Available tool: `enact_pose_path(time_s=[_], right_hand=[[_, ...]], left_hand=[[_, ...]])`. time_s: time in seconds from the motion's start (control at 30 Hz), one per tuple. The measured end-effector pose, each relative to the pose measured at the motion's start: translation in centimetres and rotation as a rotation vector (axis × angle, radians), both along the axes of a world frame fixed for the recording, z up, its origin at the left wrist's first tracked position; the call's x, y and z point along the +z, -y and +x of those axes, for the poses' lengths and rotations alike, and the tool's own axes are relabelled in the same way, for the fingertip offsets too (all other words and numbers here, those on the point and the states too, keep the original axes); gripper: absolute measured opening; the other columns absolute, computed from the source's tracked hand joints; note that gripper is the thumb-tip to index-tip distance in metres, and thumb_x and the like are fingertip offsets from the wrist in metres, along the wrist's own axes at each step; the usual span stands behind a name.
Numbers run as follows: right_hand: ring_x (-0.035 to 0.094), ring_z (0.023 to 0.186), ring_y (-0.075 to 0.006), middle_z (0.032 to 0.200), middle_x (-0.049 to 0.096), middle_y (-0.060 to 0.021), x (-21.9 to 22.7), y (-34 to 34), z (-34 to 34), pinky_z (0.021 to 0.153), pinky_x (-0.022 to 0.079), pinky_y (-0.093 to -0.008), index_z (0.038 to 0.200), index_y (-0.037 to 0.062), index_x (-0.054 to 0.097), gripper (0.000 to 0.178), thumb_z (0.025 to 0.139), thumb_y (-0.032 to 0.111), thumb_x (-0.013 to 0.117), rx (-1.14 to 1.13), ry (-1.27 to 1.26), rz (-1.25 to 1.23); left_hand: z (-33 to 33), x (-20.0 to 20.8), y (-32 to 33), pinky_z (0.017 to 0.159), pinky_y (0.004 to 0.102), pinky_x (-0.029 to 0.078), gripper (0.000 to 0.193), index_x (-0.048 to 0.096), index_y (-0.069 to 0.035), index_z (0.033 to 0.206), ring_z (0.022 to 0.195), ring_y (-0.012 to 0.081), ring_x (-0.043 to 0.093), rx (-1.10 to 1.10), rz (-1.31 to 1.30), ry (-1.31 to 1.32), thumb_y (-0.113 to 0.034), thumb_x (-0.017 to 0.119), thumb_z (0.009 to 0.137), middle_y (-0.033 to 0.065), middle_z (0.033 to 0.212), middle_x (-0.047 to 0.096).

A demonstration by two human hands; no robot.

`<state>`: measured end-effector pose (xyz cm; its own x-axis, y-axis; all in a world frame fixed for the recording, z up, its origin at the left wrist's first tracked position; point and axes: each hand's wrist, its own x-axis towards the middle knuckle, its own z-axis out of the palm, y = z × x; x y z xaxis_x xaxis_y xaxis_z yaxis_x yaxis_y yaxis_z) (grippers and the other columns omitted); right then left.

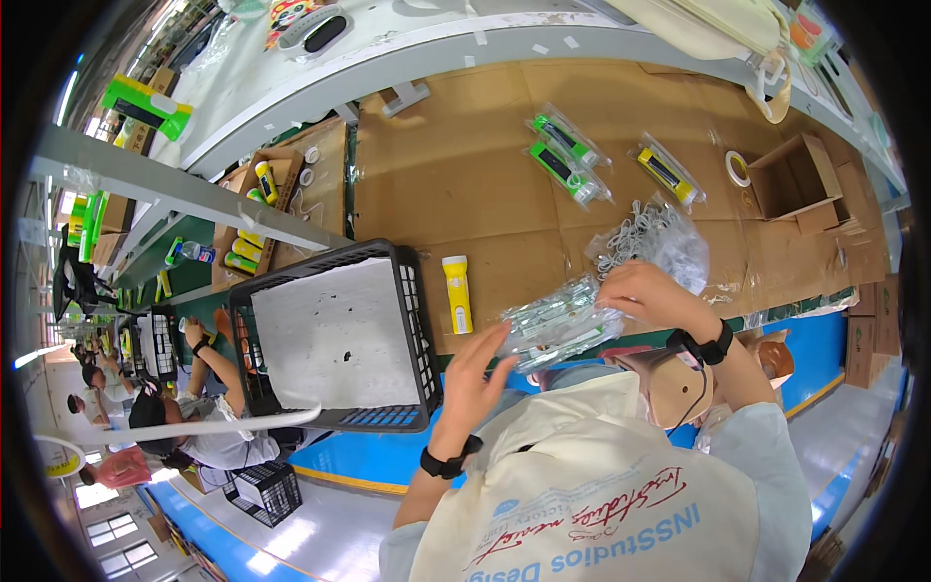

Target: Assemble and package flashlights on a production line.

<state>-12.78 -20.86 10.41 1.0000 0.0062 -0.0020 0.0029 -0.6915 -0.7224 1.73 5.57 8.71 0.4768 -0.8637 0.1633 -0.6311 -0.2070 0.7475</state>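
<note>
A clear plastic bag (562, 325) holding several slim, silvery-green pieces is between my hands at the table's near edge. My left hand (470, 383) grips its left end, fingers along the upper side and thumb lower down. The upper right corner is pinched in my right hand (645, 293). What exactly the pieces are is blurred by the plastic. Left of the bag, a yellow flashlight (456, 296) lies on the cardboard-covered table (436, 165). Just beyond my right hand is a pile of grey cables (635, 238) with clear plastic bags (684, 257).
Bagged green flashlights (567, 155) and a bagged yellow one (669, 175) lie farther back. A tape roll (737, 168) and open carton (795, 179) are at right. A black crate (417, 330) stands left, and a co-worker (208, 436) sits beyond it. A shelf beam (446, 50) crosses the back.
</note>
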Motion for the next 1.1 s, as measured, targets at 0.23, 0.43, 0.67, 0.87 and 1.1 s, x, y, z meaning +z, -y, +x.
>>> enact_pose_path(time_s=[0.23,0.43,0.67,0.87,1.1], right_hand=[[0.057,0.089,-0.0252,0.101,0.062,-0.0071,3.3,-3.0,2.3,0.078,0.044,-0.0355,0.099,0.0045,0.062,0.024,0.080,0.020,0.061,-0.028,0.351,-0.354],[0.055,0.097,-0.0246,0.105,0.059,-0.0088,2.1,-9.6,3.3,0.081,0.042,-0.0336,0.103,0.0051,0.059,0.029,0.078,0.018,0.063,0.219,0.412,-0.293],[0.053,0.105,-0.0269,0.109,0.059,-0.0099,0.4,-9.0,5.6,0.088,0.040,-0.0400,0.086,0.0083,0.065,0.016,0.084,0.022,0.058,0.107,0.263,0.037],[0.020,0.137,-0.0347,0.143,0.035,-0.0155,-4.4,-8.8,7.4,0.106,0.015,-0.0603,0.090,0.0105,0.070,0.035,0.078,0.043,0.065,0.607,-0.492,0.018],[0.021,0.137,-0.0322,0.145,0.029,-0.0175,-11.3,-9.5,13.4,0.110,0.020,-0.0453,0.128,0.0113,0.047,0.059,0.080,0.039,0.066,0.744,-0.676,0.737]], left_hand=[[-0.8,-0.2,-0.8,0.062,0.0276,0.049,0.009,0.066,0.001,0.082,0.065,0.0225,0.062,0.281,-0.067,-0.337,0.000,0.066,0.073,0.0132,0.075,0.064],[-1.0,0.3,-1.2,0.060,0.0260,0.044,0.013,0.062,0.001,0.084,0.063,0.0134,0.056,0.277,-0.021,-0.221,0.003,0.066,0.072,0.0079,0.071,0.062],[-1.6,1.1,-2.5,0.056,0.0280,0.044,0.029,0.055,-0.002,0.105,0.061,0.0187,0.054,0.289,-0.103,-0.313,-0.001,0.066,0.078,0.0113,0.077,0.057],[-0.8,1.3,-4.7,0.064,0.0256,0.044,0.007,0.060,0.002,0.080,0.072,0.0186,0.055,0.159,0.038,-0.438,0.002,0.066,0.076,0.0092,0.088,0.061],[0.0,2.8,-9.0,0.058,0.0237,0.033,0.013,0.057,-0.001,0.072,0.065,0.0108,0.043,0.235,0.072,-0.628,0.001,0.070,0.071,0.0027,0.069,0.048]])
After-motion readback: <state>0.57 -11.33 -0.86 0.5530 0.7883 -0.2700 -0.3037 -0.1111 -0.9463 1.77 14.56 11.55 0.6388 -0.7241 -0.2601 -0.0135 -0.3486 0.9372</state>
